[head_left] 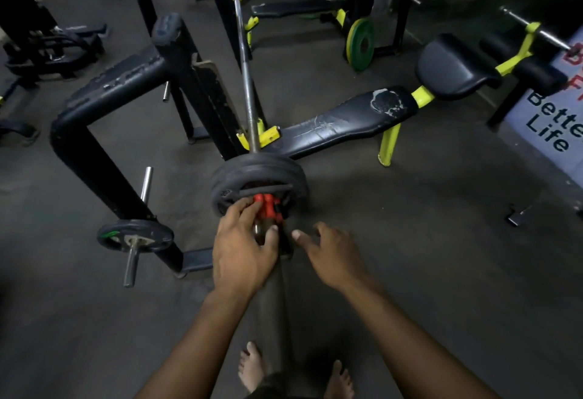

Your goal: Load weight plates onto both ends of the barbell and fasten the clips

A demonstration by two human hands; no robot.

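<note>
Two round rubber plates on steel barbell, L hand gripping red clip

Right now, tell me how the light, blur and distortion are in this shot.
Head view: dim overall, corners darkening; the red clip and left hand are lit well enough; the right hand is slightly soft; wide-angle bending curves the barbell and rack frame; the sleeve nearest the camera is blurred.
</note>
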